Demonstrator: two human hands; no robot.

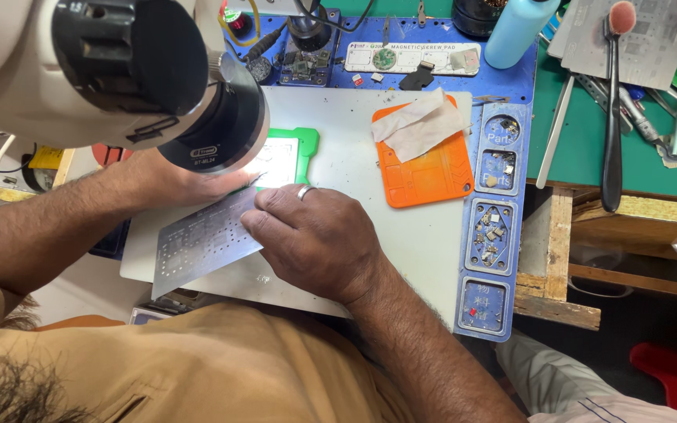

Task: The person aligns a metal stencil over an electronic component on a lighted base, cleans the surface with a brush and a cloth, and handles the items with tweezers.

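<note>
The right hand, a ring on 1 finger, lies knuckles-up on a thin perforated grey metal stencil sheet, fingers curled down over its edge and pinning it to the pale grey work mat. The left hand rests beyond it under the black lens barrel of the white stereo microscope; the barrel hides most of its fingers, so I cannot tell how far it is closed or whether it holds the sheet, though it lies just at the sheet's far corner. The stencil sits tilted, one corner reaching the lit green plastic holder frame directly ahead of the right fingertips.

Lining the sheet up well seems to call for flat, even pressure and small slides, keeping the thin metal from buckling.

To the right of the right hand lies an orange square silicone tray with a folded white cloth on it, then a blue strip of small parts compartments filled with tiny components. Farther right, on the green bench cover, are a long black brush with a pink tip and a light blue bottle. The microscope head crowds the view over the left hand
</note>
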